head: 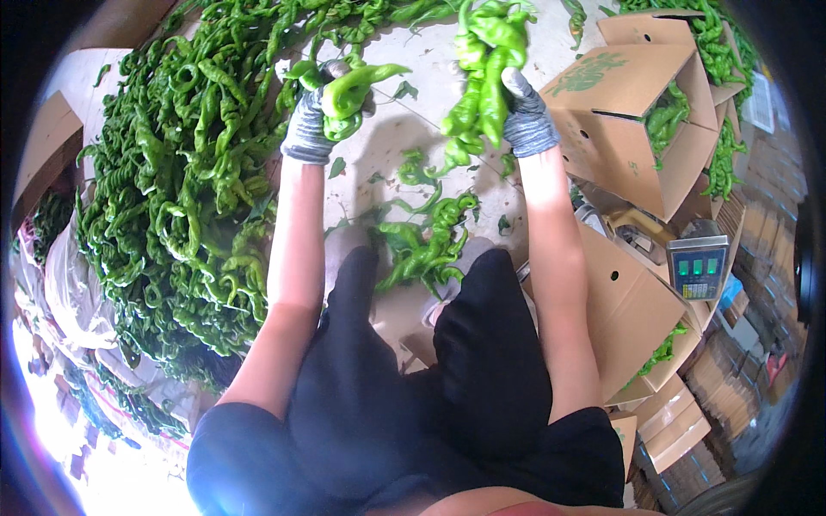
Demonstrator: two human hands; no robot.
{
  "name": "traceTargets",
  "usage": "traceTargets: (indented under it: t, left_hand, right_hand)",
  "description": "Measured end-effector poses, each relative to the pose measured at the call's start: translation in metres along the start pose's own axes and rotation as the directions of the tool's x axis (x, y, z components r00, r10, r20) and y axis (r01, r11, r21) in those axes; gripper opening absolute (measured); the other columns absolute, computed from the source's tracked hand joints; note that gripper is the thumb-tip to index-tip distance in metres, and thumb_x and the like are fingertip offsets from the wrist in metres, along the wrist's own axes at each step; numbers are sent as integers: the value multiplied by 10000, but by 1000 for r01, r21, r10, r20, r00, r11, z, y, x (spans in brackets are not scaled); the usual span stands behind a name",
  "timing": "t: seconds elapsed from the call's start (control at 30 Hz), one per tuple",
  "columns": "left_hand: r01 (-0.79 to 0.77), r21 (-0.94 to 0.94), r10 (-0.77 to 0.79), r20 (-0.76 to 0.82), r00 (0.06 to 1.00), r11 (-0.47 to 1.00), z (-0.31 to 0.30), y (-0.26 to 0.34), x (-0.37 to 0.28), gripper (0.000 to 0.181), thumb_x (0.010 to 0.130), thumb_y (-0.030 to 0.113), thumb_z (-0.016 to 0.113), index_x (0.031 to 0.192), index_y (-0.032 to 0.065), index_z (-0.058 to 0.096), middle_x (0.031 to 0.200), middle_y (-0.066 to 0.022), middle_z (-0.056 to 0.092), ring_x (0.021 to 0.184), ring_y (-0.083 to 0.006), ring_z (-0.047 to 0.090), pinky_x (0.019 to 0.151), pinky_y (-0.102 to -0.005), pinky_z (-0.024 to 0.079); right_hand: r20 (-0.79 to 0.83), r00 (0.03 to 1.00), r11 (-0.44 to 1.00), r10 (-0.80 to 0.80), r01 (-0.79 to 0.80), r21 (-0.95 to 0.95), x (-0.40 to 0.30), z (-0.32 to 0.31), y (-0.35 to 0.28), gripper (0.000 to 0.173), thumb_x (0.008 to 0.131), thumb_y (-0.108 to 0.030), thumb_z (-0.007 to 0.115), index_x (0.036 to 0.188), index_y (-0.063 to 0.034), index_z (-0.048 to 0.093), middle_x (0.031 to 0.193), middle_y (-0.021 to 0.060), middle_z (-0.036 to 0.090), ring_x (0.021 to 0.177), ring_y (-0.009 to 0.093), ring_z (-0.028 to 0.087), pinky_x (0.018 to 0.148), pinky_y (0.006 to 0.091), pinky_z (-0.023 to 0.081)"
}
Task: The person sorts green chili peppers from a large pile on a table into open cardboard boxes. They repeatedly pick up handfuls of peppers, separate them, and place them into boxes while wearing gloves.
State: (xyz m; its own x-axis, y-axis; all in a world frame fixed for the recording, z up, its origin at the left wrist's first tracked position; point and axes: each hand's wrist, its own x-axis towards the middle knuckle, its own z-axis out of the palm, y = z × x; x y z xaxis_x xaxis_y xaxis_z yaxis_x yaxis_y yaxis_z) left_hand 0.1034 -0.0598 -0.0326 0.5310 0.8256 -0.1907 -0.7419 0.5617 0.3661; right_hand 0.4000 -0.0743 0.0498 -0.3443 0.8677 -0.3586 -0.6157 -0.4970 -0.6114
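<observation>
Both hands wear grey knit gloves. My left hand grips a few long green peppers, one with its curved tip pointing right. In my right hand is a thick bunch of green peppers, held upright with the thumb along its right side. A large heap of green peppers rises to the left of my left arm. Between my feet, a smaller cluster of peppers lies on the pale floor, with torn leaves scattered around.
On the right stand open cardboard boxes holding peppers. Near them is a digital scale with a lit display. Another cardboard box lies beside my right arm. Flattened cardboard stacks fill the lower right; plastic bags sit at left.
</observation>
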Motion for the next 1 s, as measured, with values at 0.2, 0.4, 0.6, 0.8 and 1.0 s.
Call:
traceTargets:
  t: [0.2,0.4,0.6,0.8,1.0]
  left_hand:
    - [-215,278,160,207,965,936,51,-2,9,240,780,158,637,942,134,462,984,-105,519,883,-253,527,707,-426,463]
    - [-334,542,258,214,942,771,76,-5,16,336,705,184,756,836,135,451,989,-160,518,772,-295,571,613,-390,527]
    - [-185,648,110,155,982,739,173,-44,7,444,721,303,751,1033,65,544,1023,-57,566,980,-166,539,882,-301,426]
    - [-376,919,253,395,883,-121,240,-75,26,674,844,469,523,1319,32,329,1332,-277,316,1230,-423,337,1023,-468,271]
    - [-417,906,132,423,896,-70,246,-67,31,476,890,365,488,1277,91,443,1239,-191,487,1163,-338,447,989,-404,350]
  right_hand:
    - [-287,700,755,-654,578,-311,-108,48,-151,508,811,-272,624,1208,3,466,1117,173,536,1013,289,534,917,415,426]
    - [-30,251,-132,-968,-602,-788,-175,10,-225,707,767,-398,667,1243,66,425,1213,261,475,1136,339,465,990,354,347]
    - [-157,771,261,-617,12,-965,-108,87,-38,679,758,-403,682,1210,52,461,1218,244,475,1125,311,462,956,353,366]
    - [-347,740,607,-577,104,-788,-120,75,-26,624,751,-365,694,1183,29,477,1191,205,495,1102,273,479,944,348,383]
    - [-327,273,371,-905,126,-920,-172,38,-112,572,744,-327,705,1156,7,494,1164,166,514,1080,235,496,931,342,400]
